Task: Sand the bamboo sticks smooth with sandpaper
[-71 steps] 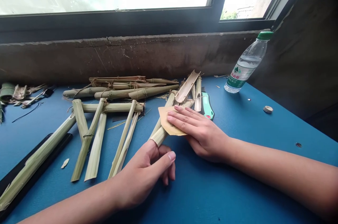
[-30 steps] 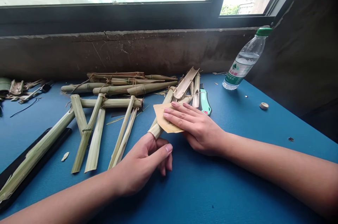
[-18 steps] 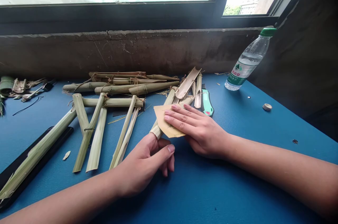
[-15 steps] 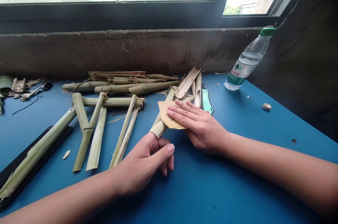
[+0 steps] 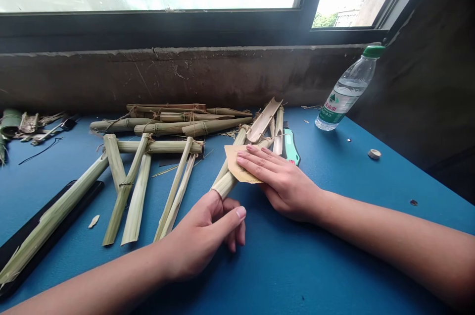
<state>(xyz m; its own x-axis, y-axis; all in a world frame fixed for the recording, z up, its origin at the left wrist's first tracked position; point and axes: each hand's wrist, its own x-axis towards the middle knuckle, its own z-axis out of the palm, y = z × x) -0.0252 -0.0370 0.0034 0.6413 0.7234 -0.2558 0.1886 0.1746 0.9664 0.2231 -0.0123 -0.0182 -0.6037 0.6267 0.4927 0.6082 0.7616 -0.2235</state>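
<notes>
A pale green bamboo stick (image 5: pixel 227 182) lies slanted on the blue table (image 5: pixel 297 265). My left hand (image 5: pixel 208 236) is closed on the stick's near end, thumb stretched to the right. My right hand (image 5: pixel 276 179) lies flat, fingers together, pressing a tan sheet of sandpaper (image 5: pixel 237 166) down on the stick's middle. The stick's far end joins a bound bundle of split bamboo (image 5: pixel 265 124).
Tied bamboo frames (image 5: pixel 148 171) and a pile of stalks (image 5: pixel 174 122) lie to the left. A green utility knife (image 5: pixel 291 149) sits behind my right hand. A water bottle (image 5: pixel 347 89) leans at the back right. A black strip (image 5: pixel 44 228) lies under one long stalk.
My right hand and the sandpaper have slid back and forth along the stick, ending a little farther up it. My left hand has kept its grip on the near end.
</notes>
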